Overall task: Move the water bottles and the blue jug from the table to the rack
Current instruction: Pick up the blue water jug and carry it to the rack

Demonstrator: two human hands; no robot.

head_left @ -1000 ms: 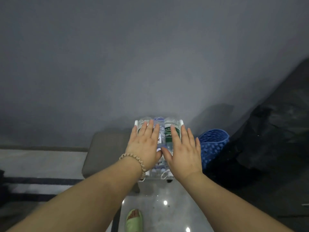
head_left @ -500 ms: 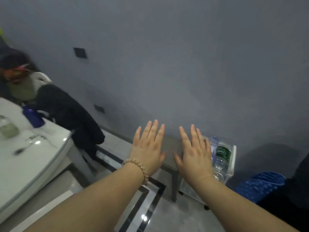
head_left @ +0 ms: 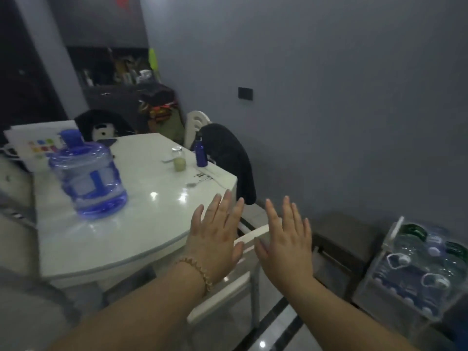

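The blue jug [head_left: 87, 177] with a blue cap stands upright on the white table [head_left: 141, 224], at its left side. Both my hands are raised in front of me with fingers spread and nothing in them. My left hand [head_left: 215, 233], with a bead bracelet at the wrist, hovers over the table's right front corner. My right hand [head_left: 285, 239] is beside it, past the table edge. The white rack [head_left: 391, 239] at the far right holds several water bottles [head_left: 428, 259] lying on their sides.
On the table stand a small dark blue bottle [head_left: 201, 154], a glass jar [head_left: 179, 159] with pale contents, and papers. A white chair [head_left: 250, 239] sits below my hands. A dark garment [head_left: 229, 158] hangs on another chair. A grey stool [head_left: 347, 239] stands beside the rack.
My view has swung left from the rack to the table. Both hands came off the bottles in the rack and now hover empty near the table corner.
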